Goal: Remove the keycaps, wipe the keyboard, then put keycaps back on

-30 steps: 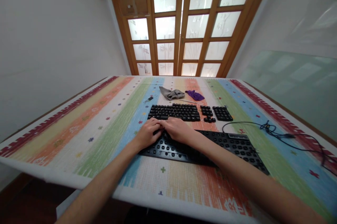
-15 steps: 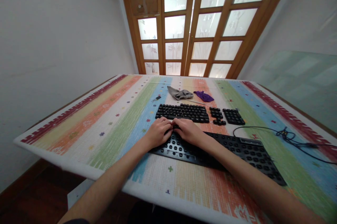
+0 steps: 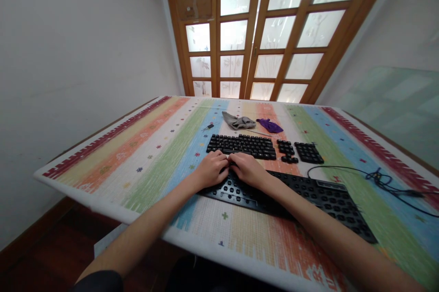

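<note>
A black keyboard base (image 3: 233, 196) with its keycaps off lies slanted on the table before me. Over its upper left part, my left hand (image 3: 213, 169) rests with the fingers curled and closed. Against it is my right hand (image 3: 245, 167), also closed, its fingertips meeting those of the left. What the fingertips pinch, if anything, is hidden. Just beyond the hands, the removed keycaps (image 3: 248, 146) are laid out in keyboard order. A smaller group of keycaps (image 3: 286, 149) and the number-pad keycaps (image 3: 308, 152) sit to their right.
A grey cloth (image 3: 238, 121) and a purple cloth (image 3: 270, 125) lie behind the keycaps, with a small black-handled tool (image 3: 209, 126) to their left. The keyboard's black cable (image 3: 379, 177) is bunched at the right. A striped tablecloth (image 3: 130, 164) covers the table.
The view has shifted slightly, so everything appears a little further right. Both hands stay together at the same spot on the keyboard base.
</note>
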Demonstrator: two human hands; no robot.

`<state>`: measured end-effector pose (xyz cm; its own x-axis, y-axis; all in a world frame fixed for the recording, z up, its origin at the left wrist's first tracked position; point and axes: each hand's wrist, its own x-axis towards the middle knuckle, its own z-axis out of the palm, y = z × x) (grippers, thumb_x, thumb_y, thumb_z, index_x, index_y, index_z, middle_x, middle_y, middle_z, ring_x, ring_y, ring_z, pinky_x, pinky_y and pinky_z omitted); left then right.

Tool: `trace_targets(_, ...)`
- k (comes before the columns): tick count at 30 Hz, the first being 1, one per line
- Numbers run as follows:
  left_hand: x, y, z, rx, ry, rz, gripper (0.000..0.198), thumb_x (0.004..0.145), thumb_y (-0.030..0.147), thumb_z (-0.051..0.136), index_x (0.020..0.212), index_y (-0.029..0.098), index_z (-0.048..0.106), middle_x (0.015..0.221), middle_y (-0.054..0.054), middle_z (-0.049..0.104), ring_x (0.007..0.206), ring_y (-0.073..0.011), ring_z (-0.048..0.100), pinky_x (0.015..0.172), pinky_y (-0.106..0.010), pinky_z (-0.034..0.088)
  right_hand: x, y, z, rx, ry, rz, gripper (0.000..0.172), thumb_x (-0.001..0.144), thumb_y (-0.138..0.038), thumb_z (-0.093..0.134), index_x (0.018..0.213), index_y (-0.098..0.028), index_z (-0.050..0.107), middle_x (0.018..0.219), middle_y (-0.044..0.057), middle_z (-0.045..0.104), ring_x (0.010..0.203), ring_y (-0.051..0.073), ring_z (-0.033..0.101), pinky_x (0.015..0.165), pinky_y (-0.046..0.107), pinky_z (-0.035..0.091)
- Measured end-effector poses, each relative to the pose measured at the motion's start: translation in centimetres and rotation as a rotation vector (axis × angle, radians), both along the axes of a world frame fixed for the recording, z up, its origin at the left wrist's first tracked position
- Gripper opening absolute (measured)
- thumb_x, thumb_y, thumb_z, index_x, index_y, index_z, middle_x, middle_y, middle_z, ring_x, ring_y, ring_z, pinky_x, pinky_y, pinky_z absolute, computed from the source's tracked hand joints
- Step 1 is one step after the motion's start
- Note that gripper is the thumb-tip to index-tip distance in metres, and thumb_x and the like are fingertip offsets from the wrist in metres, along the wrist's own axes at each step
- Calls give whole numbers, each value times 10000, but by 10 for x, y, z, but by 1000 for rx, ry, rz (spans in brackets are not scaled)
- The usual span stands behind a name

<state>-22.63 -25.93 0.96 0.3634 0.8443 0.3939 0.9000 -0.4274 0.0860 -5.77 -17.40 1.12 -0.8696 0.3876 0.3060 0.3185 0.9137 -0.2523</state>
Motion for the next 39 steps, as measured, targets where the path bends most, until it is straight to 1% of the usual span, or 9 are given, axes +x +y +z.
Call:
trace_targets(4, 1, 4, 5, -7, 9, -13, 138, 857, 206, 547, 743, 180, 621, 835, -78, 641, 882, -237, 546, 794, -394, 447, 0, 0, 2, -4, -7, -19, 125, 831, -64, 550, 908, -158, 579, 909, 90, 667, 875, 218, 608, 778, 316, 449)
trace_targets(9, 4, 13, 10, -11, 11, -18, 102, 754, 190, 583, 654, 187, 601, 752, -77, 621, 827, -242, 550, 746, -391, 449, 0, -2, 3, -12, 4, -66, 135, 809, -51, 576, 890, -156, 600, 868, 77, 653, 831, 203, 589, 742, 300, 435)
trace_targets(15, 7, 19, 9, 4, -17, -4, 63, 680, 178, 608, 640, 195, 561, 703, -60, 602, 783, -236, 550, 726, -378, 456, 2, -2, -1, -134, 175, -80, 148, 775, -47, 657, 862, -163, 626, 840, 56, 672, 821, 198, 594, 750, 309, 448)
trace_targets(18, 3, 14, 6, 26, -89, -17, 52, 712, 187, 612, 698, 190, 561, 757, -60, 611, 799, -229, 554, 737, -368, 462, 2, -1, -6, -229, 266, -72, 192, 762, -30, 664, 887, -172, 628, 847, 35, 697, 815, 182, 617, 762, 306, 459)
trace_targets(21, -2, 7, 5, 16, -146, -63, 27, 795, 206, 589, 796, 179, 581, 847, -72, 633, 843, -224, 564, 779, -370, 472, 1, -1, -10, -305, 315, -90, 196, 762, -28, 663, 889, -171, 620, 843, 27, 702, 789, 166, 636, 745, 293, 471)
trace_targets(24, -3, 3, 4, 13, -172, -76, 59, 850, 213, 556, 888, 182, 589, 905, -77, 646, 880, -225, 567, 824, -384, 480, 1, -1, -11, -302, 329, -116, 170, 758, -58, 693, 853, -174, 613, 804, 21, 692, 757, 165, 634, 721, 289, 472)
trace_targets(27, 0, 2, 3, 28, -167, -73, 75, 863, 215, 542, 916, 183, 585, 910, -79, 646, 875, -230, 568, 837, -400, 486, 2, -2, -11, -281, 342, -121, 180, 749, -62, 709, 846, -178, 611, 805, 24, 692, 761, 168, 632, 722, 291, 472)
trace_targets(34, 0, 3, -1, 79, -201, -108, 206, 875, 203, 535, 1062, 180, 618, 1012, -96, 661, 949, -240, 596, 873, -425, 496, 3, -1, -11, -357, 340, -123, 210, 746, -77, 716, 884, -180, 595, 806, 14, 694, 745, 159, 645, 724, 287, 490)
trace_targets(39, 1, 3, -1, 127, -198, -150, 220, 881, 173, 540, 1049, 190, 680, 1053, -102, 664, 961, -232, 599, 863, -420, 504, 2, 0, -7, -340, 312, -121, 270, 723, -18, 676, 922, -179, 591, 868, 29, 704, 799, 167, 648, 754, 295, 485)
